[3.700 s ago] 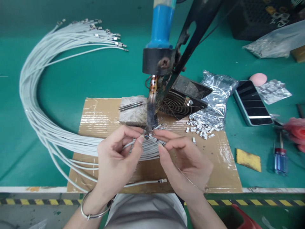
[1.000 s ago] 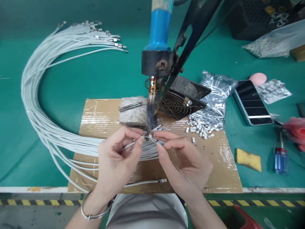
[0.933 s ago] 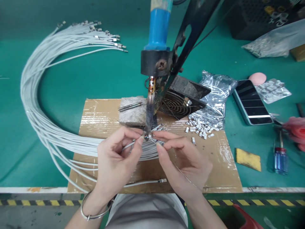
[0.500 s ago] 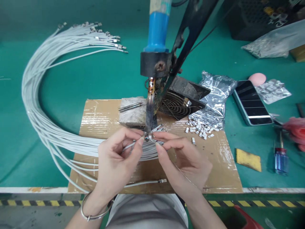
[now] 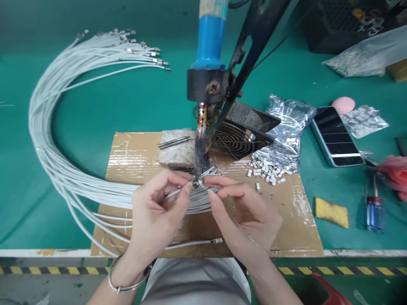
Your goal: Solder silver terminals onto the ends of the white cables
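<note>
Thin white cable [image 5: 173,194] with metal end, left hand [image 5: 155,214] fingers pinching it, right hand [image 5: 246,216] fingers pinching fine solder wire [image 5: 241,228]

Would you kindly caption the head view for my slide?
Both hands hold a white cable's end under the clamped soldering iron.

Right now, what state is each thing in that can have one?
Left hand: pinching a white cable end at the iron tip.
Right hand: pinching thin solder wire.
Soldering iron: clamped upright, tip down.
Phone: screen dark, lying flat.
Foil bag: open, small parts spilled.
</note>
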A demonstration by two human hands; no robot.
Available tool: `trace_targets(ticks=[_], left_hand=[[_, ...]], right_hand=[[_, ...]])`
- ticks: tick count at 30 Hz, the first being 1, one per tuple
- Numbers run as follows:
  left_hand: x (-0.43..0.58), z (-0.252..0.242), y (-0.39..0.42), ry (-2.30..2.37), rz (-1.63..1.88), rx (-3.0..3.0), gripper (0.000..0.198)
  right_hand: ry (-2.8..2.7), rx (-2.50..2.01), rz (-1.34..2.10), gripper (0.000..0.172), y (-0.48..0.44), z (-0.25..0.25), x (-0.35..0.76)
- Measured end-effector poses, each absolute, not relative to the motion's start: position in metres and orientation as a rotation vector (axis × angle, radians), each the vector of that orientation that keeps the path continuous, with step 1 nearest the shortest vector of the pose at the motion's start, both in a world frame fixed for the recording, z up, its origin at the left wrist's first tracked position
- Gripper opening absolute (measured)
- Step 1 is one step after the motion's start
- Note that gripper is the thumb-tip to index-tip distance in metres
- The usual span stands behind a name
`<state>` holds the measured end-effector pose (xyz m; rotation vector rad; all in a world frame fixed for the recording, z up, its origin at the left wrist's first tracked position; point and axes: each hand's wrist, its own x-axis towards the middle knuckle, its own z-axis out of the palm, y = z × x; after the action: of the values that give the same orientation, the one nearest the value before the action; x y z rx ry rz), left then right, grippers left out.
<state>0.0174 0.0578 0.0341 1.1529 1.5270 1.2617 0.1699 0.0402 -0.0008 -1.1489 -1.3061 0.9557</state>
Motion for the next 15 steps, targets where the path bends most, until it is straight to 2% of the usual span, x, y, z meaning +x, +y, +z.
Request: trace_targets(ticks=[15], left_hand=[[0.0144, 0.0335, 0.0538, 1.509, 1.256, 1.184, 0.018]], right_hand=[[-1.312, -1.169, 0.922, 0.018, 0.0403, 0.0003, 0.17]])
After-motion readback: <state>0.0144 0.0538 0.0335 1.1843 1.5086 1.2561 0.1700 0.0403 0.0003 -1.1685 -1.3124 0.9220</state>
